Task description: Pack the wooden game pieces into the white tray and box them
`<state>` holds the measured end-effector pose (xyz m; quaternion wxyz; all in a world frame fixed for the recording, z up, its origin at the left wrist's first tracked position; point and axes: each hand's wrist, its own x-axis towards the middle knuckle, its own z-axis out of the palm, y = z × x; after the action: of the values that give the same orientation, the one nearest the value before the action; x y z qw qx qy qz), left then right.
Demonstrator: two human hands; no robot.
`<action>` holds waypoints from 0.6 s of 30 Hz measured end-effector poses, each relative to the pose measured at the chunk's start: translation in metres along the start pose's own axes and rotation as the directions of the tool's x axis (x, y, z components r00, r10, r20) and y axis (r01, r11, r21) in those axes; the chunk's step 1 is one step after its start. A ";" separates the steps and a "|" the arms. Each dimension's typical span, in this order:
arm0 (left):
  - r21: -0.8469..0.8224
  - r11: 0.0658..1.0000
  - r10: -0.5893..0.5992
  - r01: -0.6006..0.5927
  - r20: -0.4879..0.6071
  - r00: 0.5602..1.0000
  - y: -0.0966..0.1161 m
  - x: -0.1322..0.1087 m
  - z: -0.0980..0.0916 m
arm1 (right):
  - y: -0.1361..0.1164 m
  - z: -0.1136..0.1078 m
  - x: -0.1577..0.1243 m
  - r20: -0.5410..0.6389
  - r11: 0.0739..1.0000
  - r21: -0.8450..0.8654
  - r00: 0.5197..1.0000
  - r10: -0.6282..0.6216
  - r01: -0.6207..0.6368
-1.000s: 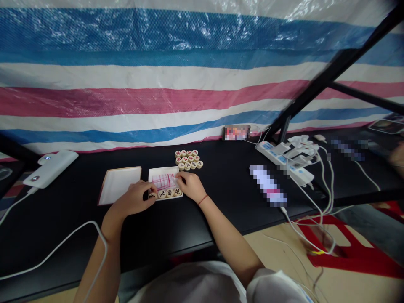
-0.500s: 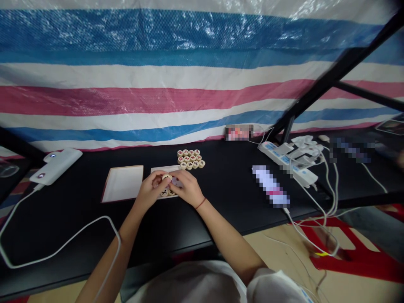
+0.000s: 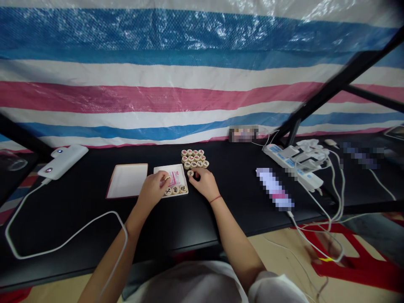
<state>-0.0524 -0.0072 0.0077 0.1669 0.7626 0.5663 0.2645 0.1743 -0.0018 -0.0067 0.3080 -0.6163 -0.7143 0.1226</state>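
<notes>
My left hand [image 3: 153, 187] is over the left side of a white box [image 3: 157, 170], fingers pinched around a round chess piece [image 3: 167, 178]. Along the box's near edge lie several Chinese chess pieces [image 3: 176, 190] with black characters, and a pink-and-white printed sheet or bag [image 3: 174, 178] shows behind them. To the right of the box, my right hand [image 3: 204, 183] grips another chess piece [image 3: 190, 173] at table height. That piece is just in front of rows of chess pieces [image 3: 194, 158], with red characters at the back and black ones in front.
A shallow lid [image 3: 128, 180] lies left of the box. Farther left are a white device [image 3: 63, 162] and its cable [image 3: 63, 253]. On the right are a phone [image 3: 274, 188], a power strip [image 3: 293, 164] with chargers, and another phone [image 3: 243, 134] by the striped sheet.
My hands, together over the box before, have parted. My right hand has carried a chess piece right to the rows; my left stays at the box with a piece.
</notes>
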 end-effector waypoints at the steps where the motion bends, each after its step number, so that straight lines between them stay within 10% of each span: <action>1: 0.013 1.000 0.000 0.000 0.003 1.000 -0.001 0.000 0.000 | -0.001 0.001 0.000 0.018 1.000 -0.007 1.000 0.002 -0.002; 5: -0.051 0.999 -0.008 0.006 -0.045 0.999 0.000 0.000 -0.004 | -0.013 -0.001 -0.003 -0.056 0.998 0.050 0.998 -0.021 0.024; 12: -0.378 0.924 -0.078 0.061 -0.028 0.997 0.017 -0.006 -0.003 | -0.049 0.003 -0.011 -0.166 0.817 0.320 0.878 -0.450 0.479; 18: -0.396 0.918 -0.003 0.019 0.043 0.999 0.020 -0.006 -0.005 | -0.043 0.006 -0.010 -0.222 0.874 0.315 0.924 -0.312 0.371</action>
<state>-0.0408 -0.0189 0.0215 0.3308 0.7152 0.5018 0.3569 0.1369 -0.0190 0.0098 0.4874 -0.4230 -0.7508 0.1405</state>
